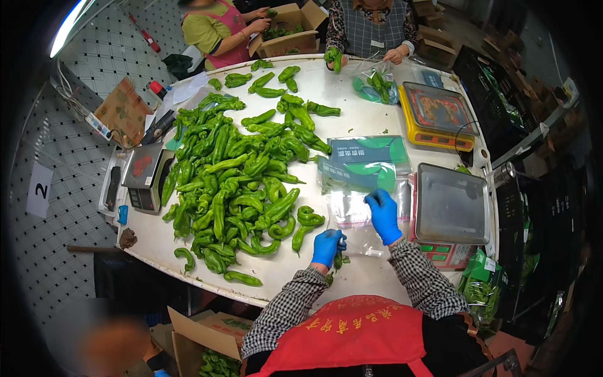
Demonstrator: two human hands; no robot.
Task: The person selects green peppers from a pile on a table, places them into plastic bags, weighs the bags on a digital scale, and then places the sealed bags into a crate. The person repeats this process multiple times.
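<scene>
A clear plastic bag (348,209) with a printed green and blue end lies flat in front of me, partly over another printed bag (367,149). My left hand (326,248), in a blue glove, has its fingers curled at the bag's near left edge and appears to pinch the film. On the bag's right side rests my blue-gloved right hand (384,217); its fingertips touch the plastic, but whether they grip it is unclear. Left of both hands spreads a large heap of green peppers (235,184). A few pepper pieces (338,260) lie beside my left wrist.
A red scale (452,205) stands right of my right hand, with a yellow scale (438,113) beyond. Another scale (146,174) sits at the table's left. Across the table, one person holds peppers and a bag (377,85); another handles a cardboard box (287,42).
</scene>
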